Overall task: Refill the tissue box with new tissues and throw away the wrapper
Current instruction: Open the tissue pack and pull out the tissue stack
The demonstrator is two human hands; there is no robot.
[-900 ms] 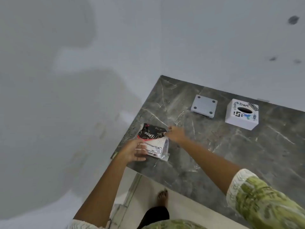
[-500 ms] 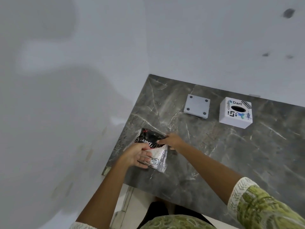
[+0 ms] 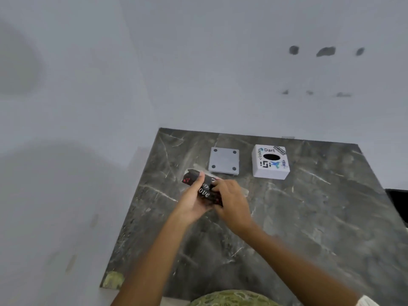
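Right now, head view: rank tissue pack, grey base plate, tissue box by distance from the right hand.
1. Tissue pack: gripped by the right hand and left hand.
2. Grey base plate: beyond the hands.
3. Tissue box: farthest, right of the plate.

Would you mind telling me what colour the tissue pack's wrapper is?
Black with white lettering and small red marks on the tissue pack, seen in the head view.

The worktop (image 3: 309,217) is dark grey marble with pale veins. The tissue pack (image 3: 204,188) is black with white lettering and red marks. The tissue box (image 3: 270,173) is white with black, blue and teal stickers. The square plate (image 3: 224,161) is plain grey with four dark dots. The garment (image 3: 231,299) is green-patterned.
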